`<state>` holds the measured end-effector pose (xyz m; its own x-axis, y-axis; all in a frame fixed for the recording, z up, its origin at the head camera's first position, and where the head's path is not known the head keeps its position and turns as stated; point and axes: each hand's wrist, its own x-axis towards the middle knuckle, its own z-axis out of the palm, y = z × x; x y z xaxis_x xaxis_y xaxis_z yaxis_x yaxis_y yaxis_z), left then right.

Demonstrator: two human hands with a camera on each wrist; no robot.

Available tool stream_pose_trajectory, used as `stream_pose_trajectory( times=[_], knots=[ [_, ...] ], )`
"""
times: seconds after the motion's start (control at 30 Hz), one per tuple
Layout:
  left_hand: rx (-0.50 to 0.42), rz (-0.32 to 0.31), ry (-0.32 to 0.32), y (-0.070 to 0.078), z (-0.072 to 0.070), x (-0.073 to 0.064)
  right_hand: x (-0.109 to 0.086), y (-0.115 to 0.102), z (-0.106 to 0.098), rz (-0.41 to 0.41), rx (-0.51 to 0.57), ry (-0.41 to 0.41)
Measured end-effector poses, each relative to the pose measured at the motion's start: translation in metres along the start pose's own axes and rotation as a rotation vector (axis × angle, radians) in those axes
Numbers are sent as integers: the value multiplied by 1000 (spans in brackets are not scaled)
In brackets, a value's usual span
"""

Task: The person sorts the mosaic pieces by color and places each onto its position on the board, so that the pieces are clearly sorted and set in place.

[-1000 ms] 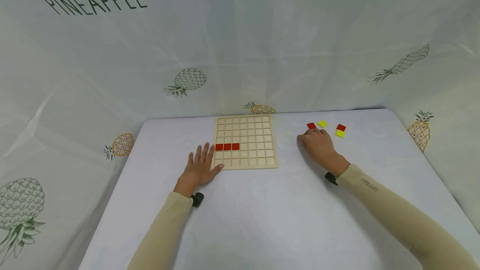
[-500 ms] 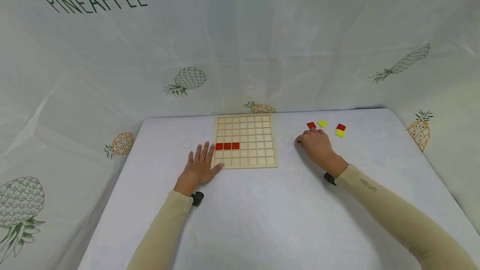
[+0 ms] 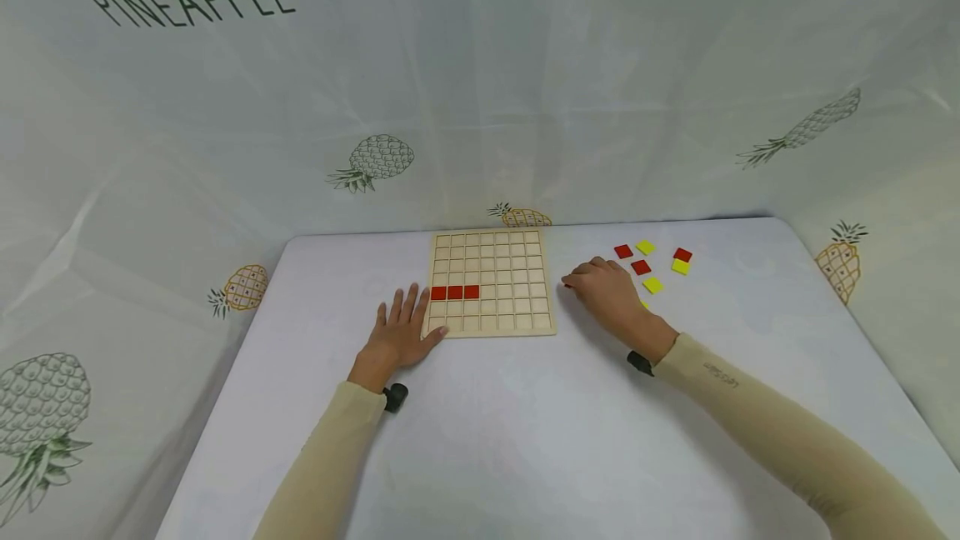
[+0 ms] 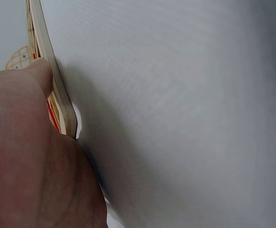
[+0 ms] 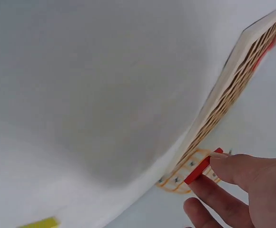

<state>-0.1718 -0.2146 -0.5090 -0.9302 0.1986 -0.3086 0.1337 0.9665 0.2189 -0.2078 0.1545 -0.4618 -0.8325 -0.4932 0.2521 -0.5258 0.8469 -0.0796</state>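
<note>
A square wooden grid board (image 3: pixel 513 265) lies near the table's back edge, with three red tiles (image 3: pixel 454 292) side by side in one row at its left. My left hand (image 3: pixel 399 338) rests flat at the board's left front corner, fingers straight and thumb on the front rim. Between thumb and fingers, my right hand (image 3: pixel 609 294) pinches a red tile (image 5: pixel 203 166), seen clearly in the right wrist view. That hand is just right of the board, apart from it.
Loose red and yellow tiles lie to the right of the right hand, among them a red tile (image 3: pixel 623 252) and a yellow tile (image 3: pixel 652 285). A white curtain (image 3: pixel 480 90) printed with pineapples hangs behind the table (image 3: pixel 495 440).
My right hand has moved left, away from the loose tiles toward the board, with the red tile pinched. Tiles it covered now show. My left hand has stayed in place.
</note>
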Motion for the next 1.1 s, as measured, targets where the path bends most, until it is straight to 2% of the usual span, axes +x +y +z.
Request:
stream_pose_trajectory(
  times=[0.57,1.1],
  knots=[
    [4,-2,-9,1,-2,-3,26,-52,19,-182,-5,70],
    [-5,-3,-19,1,-3,-3,56,-88,29,-227,-6,37]
  ],
)
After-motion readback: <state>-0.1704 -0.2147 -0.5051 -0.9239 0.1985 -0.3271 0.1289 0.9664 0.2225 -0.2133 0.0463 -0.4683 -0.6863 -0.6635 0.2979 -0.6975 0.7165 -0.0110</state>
